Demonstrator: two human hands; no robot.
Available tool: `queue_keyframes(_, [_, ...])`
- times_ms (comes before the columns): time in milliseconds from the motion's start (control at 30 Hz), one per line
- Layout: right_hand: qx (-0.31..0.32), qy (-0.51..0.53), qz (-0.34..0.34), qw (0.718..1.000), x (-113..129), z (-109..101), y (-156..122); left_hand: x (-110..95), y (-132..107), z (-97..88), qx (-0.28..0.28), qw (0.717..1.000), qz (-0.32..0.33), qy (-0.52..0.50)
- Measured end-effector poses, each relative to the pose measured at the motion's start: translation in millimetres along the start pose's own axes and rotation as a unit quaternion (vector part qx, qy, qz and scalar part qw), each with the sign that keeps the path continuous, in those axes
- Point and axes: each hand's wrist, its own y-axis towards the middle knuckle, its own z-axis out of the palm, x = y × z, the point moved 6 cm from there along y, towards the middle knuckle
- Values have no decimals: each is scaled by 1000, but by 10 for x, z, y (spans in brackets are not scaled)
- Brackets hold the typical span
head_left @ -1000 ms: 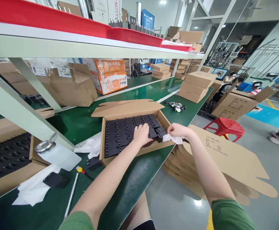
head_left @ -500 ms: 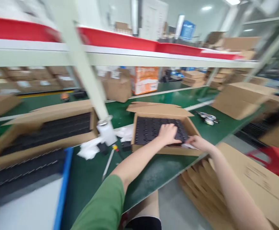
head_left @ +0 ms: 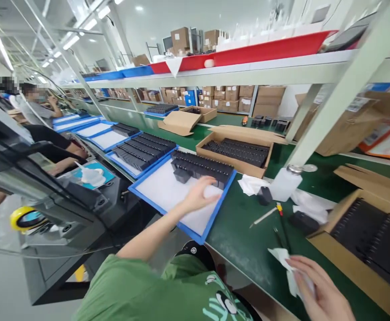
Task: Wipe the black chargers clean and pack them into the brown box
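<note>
Head view shows the left hand [head_left: 200, 195] extended over the near blue-rimmed tray [head_left: 181, 225], fingers spread and flat, palm down, touching or just above the white liner; contact cannot be confirmed. It grips nothing. Black parts [head_left: 201, 167] stand in rows at the far end of that tray, just beyond the fingertips.

The right hand [head_left: 318, 294] is at the near right, fingers curled around a white wipe [head_left: 284, 258], which is crumpled and hangs partly free over the green counter [head_left: 245, 236].

Handling judgement:
- Black parts look like small rigid mouldings, probably light; take one by its side faces. Packed rows leave little finger room except at the open near row.
- The wipe is soft and limp; it offers no stiffness and may drag.
- The tray liner appears smooth, so parts may slide on it.

Edges and room:
- The tray's near corner overhangs the counter edge; downward pressure there may tip it.
- Right of the tray lie a white bottle [head_left: 285, 183], a thin rod [head_left: 263, 217] and loose tissues [head_left: 253, 183], which narrow the lateral path.
- An open carton of parts [head_left: 365, 236] occupies the right side.
- A slanted shelf post [head_left: 332, 98] limits reach above the bottle.
- A second carton [head_left: 238, 154] sits far of the tray.
</note>
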Motion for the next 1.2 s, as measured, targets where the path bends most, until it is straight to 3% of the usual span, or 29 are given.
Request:
queue_keyframes(67, [34, 2, -26, 999, 143, 323, 236, 705, -153, -296, -41, 990, -121, 56])
queue_keyframes(133, [48, -25, -55, 997, 213, 572, 450, 1218, -288, -504, -50, 973, -203, 99])
queue_keyframes(200, [52, -81, -81, 992, 255, 705, 607, 1542, -350, -609, -37, 960, -244, 131])
queue_keyframes(267, [58, -140, -89, 984, 363, 753, 742, 1701, -309, -645, -20, 956, -247, 160])
queue_keyframes(367, [56, -169, -79, 981, 783, 813, 1059, 1683, -60, -585, 5, 963, -183, 197])
queue_keyframes(500, [54, -157, -89, 982, 1429, 1209, 1797, 1381, 367, -184, 84, 976, -21, 197])
queue_keyframes(633, [30, -190, -82, 978, 1536, 1769, 2331, 1189, 572, 197, 101, 974, 32, 202])
queue_keyframes(700, [28, -198, -86, 976, 1487, 1969, 2388, 1169, 574, 275, 91, 973, 33, 209])
queue_keyframes(800, [12, -194, -88, 977, 1450, 2084, 2342, 1179, 516, 278, 80, 971, 45, 221])
queue_keyframes(1000, [-6, -173, -111, 979, 1577, 2051, 2323, 1195, 465, 170, 77, 964, 70, 246])
queue_keyframes(1200, [7, -179, -125, 976, 1611, 2027, 2374, 1241, 443, 212, 59, 964, 69, 251])
